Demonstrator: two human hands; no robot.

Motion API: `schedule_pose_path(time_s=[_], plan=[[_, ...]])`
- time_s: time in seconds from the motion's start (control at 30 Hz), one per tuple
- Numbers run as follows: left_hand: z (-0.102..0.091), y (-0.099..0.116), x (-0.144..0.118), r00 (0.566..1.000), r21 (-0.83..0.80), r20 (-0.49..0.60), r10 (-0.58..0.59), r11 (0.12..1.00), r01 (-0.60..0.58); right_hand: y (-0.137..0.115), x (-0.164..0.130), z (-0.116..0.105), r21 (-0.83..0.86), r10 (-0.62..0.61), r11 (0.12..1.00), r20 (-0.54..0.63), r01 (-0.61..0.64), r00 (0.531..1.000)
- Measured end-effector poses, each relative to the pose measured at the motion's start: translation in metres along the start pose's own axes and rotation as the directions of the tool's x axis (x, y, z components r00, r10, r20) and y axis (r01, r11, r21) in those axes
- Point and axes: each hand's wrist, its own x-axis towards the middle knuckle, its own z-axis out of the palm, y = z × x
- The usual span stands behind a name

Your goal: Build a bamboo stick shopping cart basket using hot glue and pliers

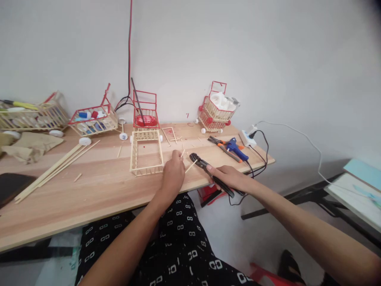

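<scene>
Black-handled cutters (212, 173), gripped in the right hand (230, 177), meet a thin stick (190, 166) pinched by the left hand (173, 176) near the worktop (98, 190) edge.

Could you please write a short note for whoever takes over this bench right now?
Left hand: pinching a short thin wooden stick, its far end at the cutter's jaws.
Right hand: gripping the black-handled cutters, head on the stick.
Nearby: unpainted stick frame lying flat just left of the left hand; long sticks further left; blue glue gun and orange pliers to the right; finished red-trimmed carts by the wall.
Done: frame assembled, several carts built.
Left: stick does not look cut yet; frame has no red trim.
</scene>
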Motion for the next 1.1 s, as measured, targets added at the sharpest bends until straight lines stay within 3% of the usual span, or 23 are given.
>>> schedule_pose_path(time_s=[0.1,0.23,0.37,0.57,0.73,0.9,1.1], plan=[[0.002,0.002,0.001,0.999,0.150,0.010,0.031,0.988,-0.032,0.001,-0.001,-0.001,0.040,0.009,0.999,-0.016,-0.008,1.000],[0.006,0.005,0.000,0.987,0.383,-0.020,0.162,0.913,-0.142,0.004,-0.001,0.001,0.037,0.003,0.999,-0.053,-0.001,0.999],[0.005,0.004,0.002,0.973,0.479,-0.011,0.232,0.855,-0.198,0.006,0.000,0.004,-0.027,-0.032,0.999,-0.093,0.029,0.995],[0.002,0.004,-0.005,0.932,0.354,-0.091,0.350,0.887,-0.298,0.003,-0.002,0.008,-0.282,-0.177,0.954,-0.248,0.103,0.953],[-0.001,-0.001,-0.010,0.934,0.254,-0.016,0.358,0.905,-0.342,0.005,-0.002,0.012,-0.461,-0.310,0.877,-0.333,0.132,0.890],[-0.002,-0.004,-0.010,0.909,0.137,-0.049,0.413,0.905,-0.404,0.003,-0.004,0.014,-0.538,-0.338,0.837,-0.366,0.098,0.867],[-0.004,-0.005,-0.013,0.849,0.044,-0.137,0.510,0.860,-0.509,0.001,-0.013,0.012,-0.559,-0.354,0.825,-0.393,0.085,0.849]])
